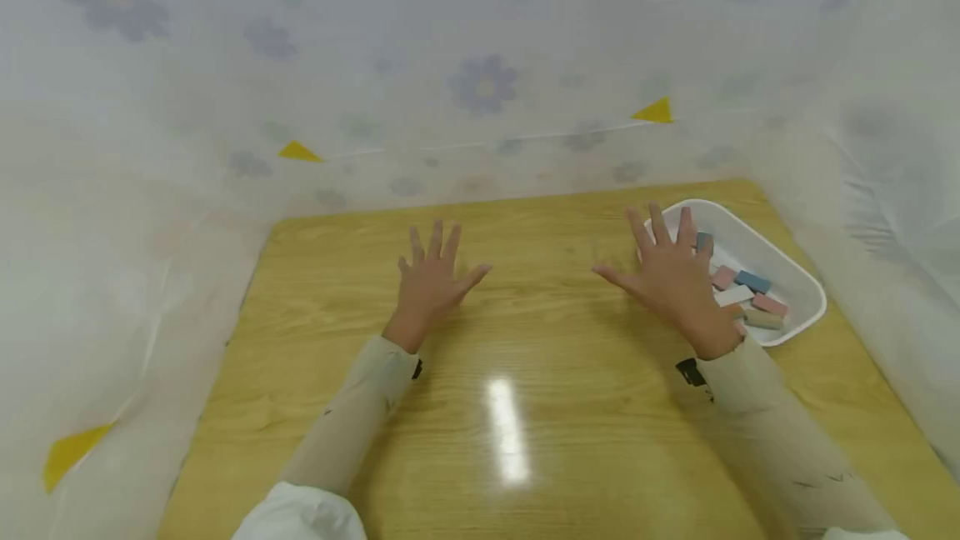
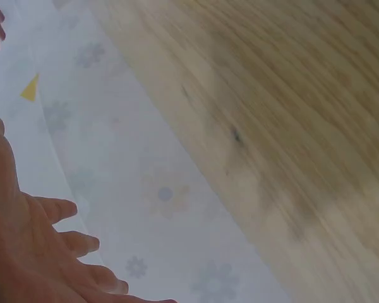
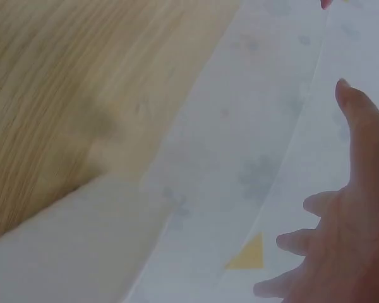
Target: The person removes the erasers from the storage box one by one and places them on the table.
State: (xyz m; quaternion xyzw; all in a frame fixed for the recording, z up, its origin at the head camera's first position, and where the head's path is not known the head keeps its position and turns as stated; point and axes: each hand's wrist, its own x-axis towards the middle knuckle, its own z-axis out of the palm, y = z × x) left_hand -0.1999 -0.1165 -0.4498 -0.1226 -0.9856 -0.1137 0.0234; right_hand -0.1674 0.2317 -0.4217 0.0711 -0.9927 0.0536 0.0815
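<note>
Where the white tray (image 1: 804,294) sits toward the table's (image 1: 570,340) far right, it holds coloured blocks (image 1: 752,282); the right hand (image 1: 671,277), spread and empty, partly screens them. Shifting it aside would likely help sight. The left hand (image 1: 433,286) also spreads, empty.

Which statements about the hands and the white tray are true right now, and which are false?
1. The left hand and right hand both have spread fingers. True.
2. The white tray holds small blocks. True.
3. The left hand grips one of the blocks. False: it holds nothing.
4. In the head view, the right hand hides part of the white tray. True.
5. The blocks are all one colour. False: blue, pink and white ones show, among others.
</note>
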